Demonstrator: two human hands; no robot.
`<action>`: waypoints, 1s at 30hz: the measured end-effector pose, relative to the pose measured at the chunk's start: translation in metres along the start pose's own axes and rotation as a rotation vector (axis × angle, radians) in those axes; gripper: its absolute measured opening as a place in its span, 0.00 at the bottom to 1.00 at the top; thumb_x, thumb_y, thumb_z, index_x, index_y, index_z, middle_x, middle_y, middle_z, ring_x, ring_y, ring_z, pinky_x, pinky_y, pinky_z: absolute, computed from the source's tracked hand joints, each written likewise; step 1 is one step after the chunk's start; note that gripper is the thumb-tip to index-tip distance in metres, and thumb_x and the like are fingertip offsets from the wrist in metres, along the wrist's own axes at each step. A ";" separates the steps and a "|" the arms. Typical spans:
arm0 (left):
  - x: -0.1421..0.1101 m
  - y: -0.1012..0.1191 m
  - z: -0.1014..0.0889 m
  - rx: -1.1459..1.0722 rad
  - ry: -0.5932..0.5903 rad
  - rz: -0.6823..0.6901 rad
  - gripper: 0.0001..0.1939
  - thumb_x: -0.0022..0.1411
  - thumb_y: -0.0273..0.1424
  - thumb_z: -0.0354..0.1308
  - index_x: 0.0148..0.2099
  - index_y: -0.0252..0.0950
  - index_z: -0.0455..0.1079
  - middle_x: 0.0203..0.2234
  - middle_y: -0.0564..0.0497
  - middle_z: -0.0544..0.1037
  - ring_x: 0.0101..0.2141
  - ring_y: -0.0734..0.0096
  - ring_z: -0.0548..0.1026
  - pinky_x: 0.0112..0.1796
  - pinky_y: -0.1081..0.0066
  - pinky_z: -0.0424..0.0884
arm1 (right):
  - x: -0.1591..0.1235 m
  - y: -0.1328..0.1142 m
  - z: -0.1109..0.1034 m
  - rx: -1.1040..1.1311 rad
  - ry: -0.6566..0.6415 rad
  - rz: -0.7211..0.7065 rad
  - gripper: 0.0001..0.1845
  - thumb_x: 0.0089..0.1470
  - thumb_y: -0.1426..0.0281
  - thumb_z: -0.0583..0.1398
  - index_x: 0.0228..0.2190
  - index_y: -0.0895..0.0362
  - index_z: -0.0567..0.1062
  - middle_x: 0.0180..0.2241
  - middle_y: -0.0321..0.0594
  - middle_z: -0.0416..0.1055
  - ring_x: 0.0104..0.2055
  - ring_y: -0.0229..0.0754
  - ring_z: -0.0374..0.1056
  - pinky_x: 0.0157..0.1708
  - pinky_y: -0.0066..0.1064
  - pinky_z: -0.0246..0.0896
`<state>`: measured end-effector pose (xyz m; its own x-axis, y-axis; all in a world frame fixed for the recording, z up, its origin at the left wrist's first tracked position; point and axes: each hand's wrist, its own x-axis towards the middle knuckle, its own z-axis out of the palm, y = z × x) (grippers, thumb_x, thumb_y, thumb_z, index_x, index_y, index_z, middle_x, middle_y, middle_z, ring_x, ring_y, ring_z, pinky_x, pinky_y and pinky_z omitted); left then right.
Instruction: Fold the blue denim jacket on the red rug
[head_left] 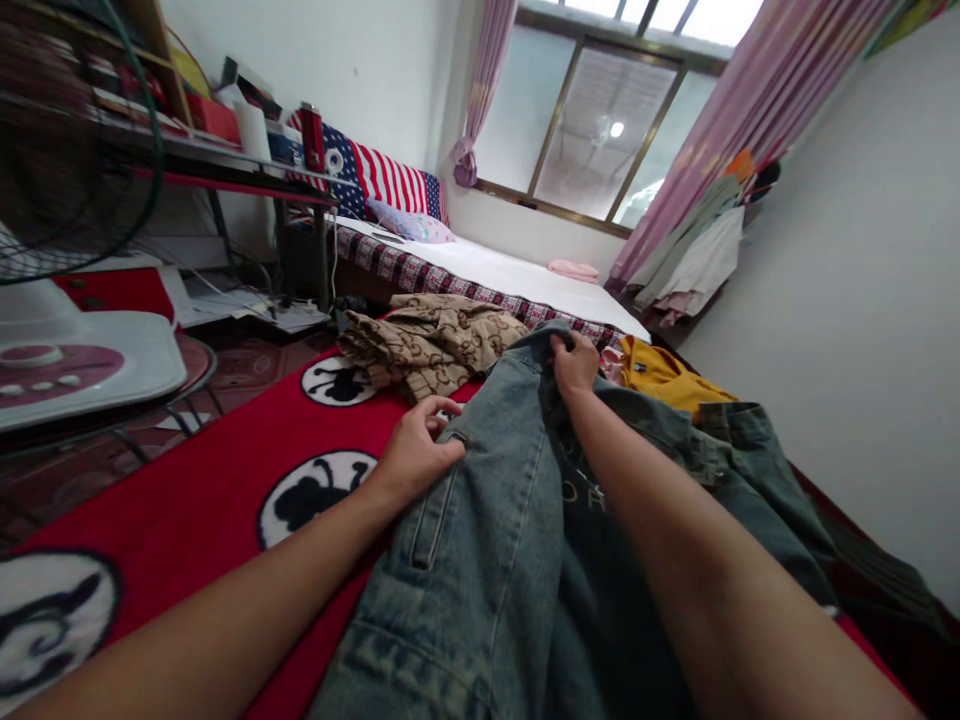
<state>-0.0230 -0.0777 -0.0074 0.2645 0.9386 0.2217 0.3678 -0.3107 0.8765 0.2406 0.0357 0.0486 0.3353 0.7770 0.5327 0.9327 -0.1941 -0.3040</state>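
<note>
A faded blue denim jacket (495, 510) is spread out before me, with a welt pocket on its left part and pale lettering on a dark area to the right. My left hand (424, 445) has its thumb on the denim just above the pocket, and its fingers curl round the jacket's left edge. Farther up, my right hand (574, 362) is closed on the cloth near the collar (544, 340). My right forearm covers part of the lettering. Under the jacket lies a red blanket (217, 470) with black-and-white round patches.
A brown patterned garment (442, 340) lies beyond my left hand. To the right are a yellow garment (667, 375) and denim trousers (757, 470). A fan (67, 150) stands at the left, near a cluttered desk (232, 165). Another bed (495, 262) is below the window.
</note>
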 end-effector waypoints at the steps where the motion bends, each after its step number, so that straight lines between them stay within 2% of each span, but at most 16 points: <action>1: 0.000 -0.001 -0.002 0.048 0.007 0.030 0.22 0.51 0.26 0.54 0.50 0.34 0.68 0.35 0.47 0.79 0.35 0.63 0.78 0.37 0.66 0.74 | -0.001 -0.002 0.006 0.025 0.001 -0.003 0.24 0.63 0.63 0.47 0.52 0.62 0.71 0.50 0.54 0.70 0.52 0.49 0.66 0.50 0.36 0.60; 3: -0.004 0.001 -0.004 0.250 0.033 0.164 0.23 0.51 0.26 0.56 0.51 0.36 0.70 0.48 0.44 0.76 0.48 0.56 0.74 0.49 0.59 0.71 | -0.008 -0.005 0.019 0.030 -0.097 0.014 0.26 0.61 0.65 0.51 0.57 0.64 0.65 0.54 0.56 0.68 0.55 0.49 0.64 0.52 0.35 0.59; 5: -0.013 0.005 -0.003 0.454 0.004 0.311 0.26 0.54 0.30 0.60 0.57 0.39 0.69 0.61 0.43 0.64 0.61 0.51 0.61 0.60 0.52 0.58 | -0.017 -0.006 0.034 -0.016 -0.213 0.002 0.33 0.59 0.64 0.56 0.61 0.66 0.59 0.58 0.57 0.63 0.58 0.49 0.62 0.54 0.34 0.57; 6: -0.018 0.007 -0.002 0.519 -0.063 0.360 0.29 0.56 0.36 0.60 0.60 0.39 0.66 0.65 0.43 0.58 0.65 0.49 0.54 0.63 0.50 0.52 | -0.021 -0.007 0.040 -0.057 -0.254 -0.023 0.35 0.58 0.64 0.56 0.62 0.66 0.57 0.60 0.58 0.60 0.59 0.50 0.60 0.55 0.35 0.57; 8: -0.027 0.009 0.001 0.575 -0.269 0.406 0.39 0.57 0.50 0.59 0.66 0.38 0.60 0.69 0.41 0.50 0.68 0.47 0.45 0.64 0.47 0.45 | -0.028 -0.008 0.048 -0.157 -0.301 -0.084 0.34 0.61 0.63 0.54 0.63 0.65 0.55 0.63 0.57 0.56 0.61 0.52 0.57 0.57 0.37 0.55; 10: -0.033 0.006 0.004 0.588 -0.439 0.414 0.50 0.52 0.61 0.57 0.69 0.38 0.55 0.70 0.38 0.44 0.68 0.44 0.41 0.63 0.45 0.43 | -0.031 -0.010 0.050 -0.266 -0.338 -0.123 0.32 0.63 0.63 0.49 0.64 0.65 0.54 0.63 0.57 0.57 0.61 0.54 0.57 0.56 0.40 0.55; 12: -0.035 0.001 0.006 0.598 -0.503 0.415 0.56 0.47 0.65 0.56 0.70 0.41 0.50 0.70 0.39 0.39 0.68 0.42 0.38 0.63 0.44 0.42 | -0.032 -0.011 0.047 -0.349 -0.380 -0.130 0.32 0.65 0.63 0.46 0.65 0.67 0.52 0.61 0.59 0.60 0.60 0.56 0.58 0.55 0.44 0.56; 15: -0.035 -0.005 0.006 0.607 -0.501 0.428 0.57 0.46 0.66 0.56 0.71 0.43 0.48 0.70 0.40 0.37 0.68 0.43 0.37 0.63 0.45 0.40 | -0.034 -0.008 0.036 -0.395 -0.434 -0.171 0.32 0.65 0.63 0.44 0.64 0.68 0.54 0.61 0.60 0.61 0.61 0.58 0.57 0.55 0.46 0.55; 21: -0.034 -0.005 0.006 0.644 -0.489 0.446 0.55 0.49 0.65 0.54 0.71 0.42 0.48 0.70 0.39 0.38 0.68 0.46 0.37 0.64 0.48 0.39 | -0.066 0.004 -0.004 -0.424 -0.537 -0.384 0.29 0.64 0.64 0.49 0.62 0.63 0.60 0.64 0.53 0.58 0.63 0.54 0.56 0.61 0.42 0.48; 24: -0.035 -0.005 0.007 0.669 -0.483 0.462 0.53 0.51 0.64 0.54 0.71 0.41 0.48 0.70 0.39 0.39 0.68 0.46 0.37 0.64 0.49 0.37 | -0.097 0.012 -0.038 -0.420 -0.585 -0.587 0.25 0.64 0.66 0.50 0.60 0.60 0.65 0.64 0.49 0.58 0.64 0.51 0.55 0.62 0.40 0.48; 26: -0.035 -0.006 0.008 0.680 -0.466 0.472 0.52 0.52 0.63 0.54 0.71 0.41 0.48 0.70 0.40 0.39 0.68 0.47 0.38 0.64 0.48 0.37 | -0.120 0.021 -0.068 -0.356 -0.601 -0.676 0.23 0.63 0.68 0.52 0.57 0.58 0.69 0.62 0.47 0.62 0.61 0.49 0.60 0.60 0.37 0.52; 28: -0.035 -0.008 0.008 0.685 -0.450 0.477 0.51 0.53 0.63 0.53 0.71 0.42 0.49 0.70 0.40 0.40 0.68 0.47 0.38 0.64 0.48 0.37 | -0.146 0.034 -0.100 -0.258 -0.568 -0.655 0.19 0.62 0.68 0.53 0.52 0.56 0.74 0.57 0.44 0.68 0.56 0.45 0.65 0.57 0.33 0.57; 30: -0.035 -0.009 0.009 0.676 -0.431 0.473 0.50 0.52 0.63 0.54 0.70 0.43 0.51 0.70 0.41 0.39 0.68 0.45 0.38 0.64 0.48 0.39 | -0.173 0.055 -0.132 -0.188 -0.463 -0.558 0.17 0.61 0.68 0.53 0.47 0.54 0.76 0.53 0.43 0.71 0.52 0.44 0.68 0.53 0.32 0.60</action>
<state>-0.0279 -0.1085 -0.0271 0.7777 0.5973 0.1960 0.5428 -0.7953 0.2700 0.2515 -0.1886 0.0444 -0.2460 0.9544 0.1691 0.9687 0.2361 0.0761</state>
